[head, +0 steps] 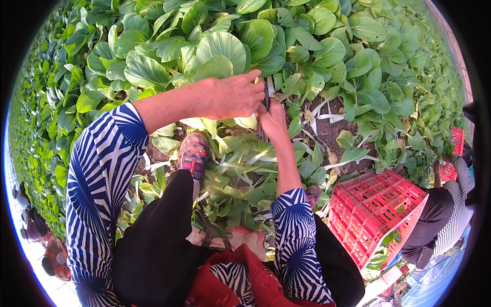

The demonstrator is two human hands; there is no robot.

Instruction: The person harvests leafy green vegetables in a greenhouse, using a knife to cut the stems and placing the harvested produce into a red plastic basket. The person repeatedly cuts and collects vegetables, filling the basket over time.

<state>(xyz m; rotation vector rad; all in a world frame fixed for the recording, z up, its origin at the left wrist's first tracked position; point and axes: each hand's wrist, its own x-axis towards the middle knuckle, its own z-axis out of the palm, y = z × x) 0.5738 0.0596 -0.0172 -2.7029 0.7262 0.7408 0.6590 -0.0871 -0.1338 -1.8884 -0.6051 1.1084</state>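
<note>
Both hands meet low among leafy green plants with pale stalks, much like bok choy (222, 50). My left hand (239, 96) reaches across from the left, its index finger extended and its other fingers bent near a pale stalk. What lies under its palm is hidden. My right hand (273, 117) is closed around the dark ridged handle of a tool (266, 96), just right of the left fingers. The working end of the tool cannot be made out. A pale yellow-green leaf (246, 122) shows below the left palm.
Cut leaves and stalks (245, 184) litter the ground between my feet. A red plastic crate (376, 207) lies tilted at my right with greens inside. Beyond it a person in a striped top (454, 207) bends near another red crate (448, 170). Dense plants surround the front and left.
</note>
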